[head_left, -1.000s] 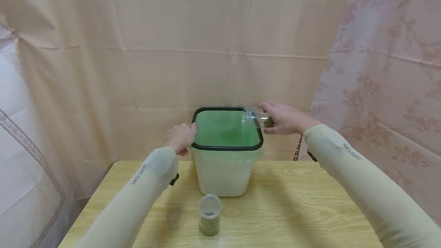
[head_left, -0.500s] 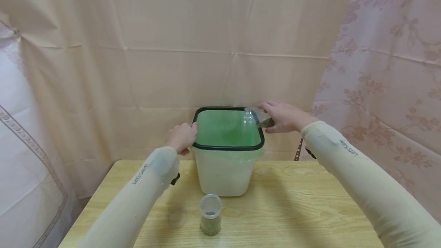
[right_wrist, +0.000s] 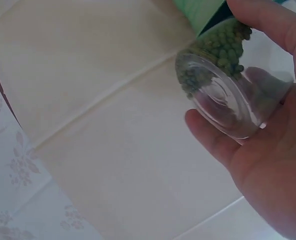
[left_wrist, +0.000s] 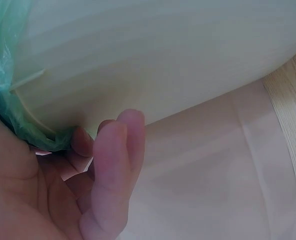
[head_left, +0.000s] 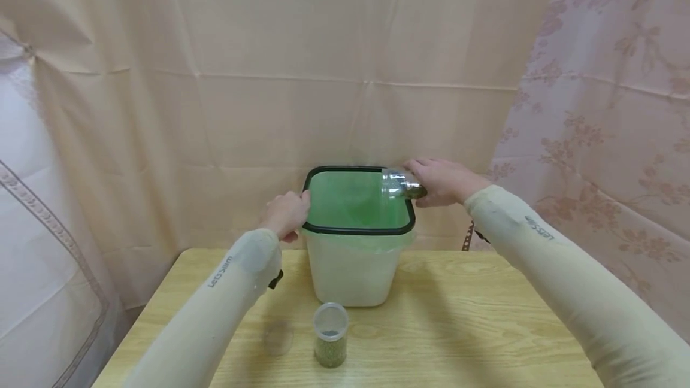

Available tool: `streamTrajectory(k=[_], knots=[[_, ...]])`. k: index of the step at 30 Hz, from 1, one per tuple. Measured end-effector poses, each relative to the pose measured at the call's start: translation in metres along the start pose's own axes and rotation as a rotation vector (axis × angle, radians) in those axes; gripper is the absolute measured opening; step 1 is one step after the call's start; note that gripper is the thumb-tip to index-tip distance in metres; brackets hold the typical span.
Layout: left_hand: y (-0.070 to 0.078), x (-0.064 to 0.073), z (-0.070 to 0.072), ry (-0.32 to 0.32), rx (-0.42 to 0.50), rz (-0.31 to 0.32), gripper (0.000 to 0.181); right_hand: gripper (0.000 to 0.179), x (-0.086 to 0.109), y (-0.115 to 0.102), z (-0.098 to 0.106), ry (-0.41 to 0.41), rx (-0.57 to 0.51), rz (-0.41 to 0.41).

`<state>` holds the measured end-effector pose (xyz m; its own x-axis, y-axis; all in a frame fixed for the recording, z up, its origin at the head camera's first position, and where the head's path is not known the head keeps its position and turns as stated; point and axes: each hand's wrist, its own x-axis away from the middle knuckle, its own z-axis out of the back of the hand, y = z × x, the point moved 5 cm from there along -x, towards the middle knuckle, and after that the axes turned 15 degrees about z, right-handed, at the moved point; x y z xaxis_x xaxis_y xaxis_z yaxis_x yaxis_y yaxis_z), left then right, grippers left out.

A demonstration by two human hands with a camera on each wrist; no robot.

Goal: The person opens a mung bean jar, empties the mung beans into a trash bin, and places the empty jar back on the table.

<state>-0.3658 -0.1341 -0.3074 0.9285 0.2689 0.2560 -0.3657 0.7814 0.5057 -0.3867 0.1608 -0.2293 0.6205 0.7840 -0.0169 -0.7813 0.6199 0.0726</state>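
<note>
Right hand (head_left: 444, 181) has edged inward, grip round the jar (head_left: 398, 185); the left hand (head_left: 285, 214) clasps the bin rim (head_left: 358, 232).

1. Big beige curtain (head_left: 280, 118) is covering the back, creases (head_left: 442, 85) running across it.
2. Pinkish floral fabric (head_left: 604, 136) is hanging right, whitish cloth (head_left: 27, 256) left.
3. Wood-grain table (head_left: 517, 298) is sitting in front, kinda catching soft shadows (head_left: 444, 298).

"Let's Slim" on left sleeve (head_left: 209, 315), right sleeve (head_left: 571, 283)

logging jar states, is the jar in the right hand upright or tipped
Tipped. The head view shows the jar held nearly sideways, its mouth over the bin; green granules are inside.
</note>
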Motion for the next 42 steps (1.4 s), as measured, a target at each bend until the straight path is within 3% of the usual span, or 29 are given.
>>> streamTrajectory(k=[20, 42], knots=[[0.001, 0.008, 0.0, 0.002, 0.018, 0.012, 0.059, 0.07, -0.007, -0.005, 0.011, -0.144, -0.122, -0.109], [0.0, 0.007, 0.0, -0.009, 0.041, 0.012, 0.056, 0.082, -0.012, -0.011, 0.018, -0.267, -0.159, -0.214]])
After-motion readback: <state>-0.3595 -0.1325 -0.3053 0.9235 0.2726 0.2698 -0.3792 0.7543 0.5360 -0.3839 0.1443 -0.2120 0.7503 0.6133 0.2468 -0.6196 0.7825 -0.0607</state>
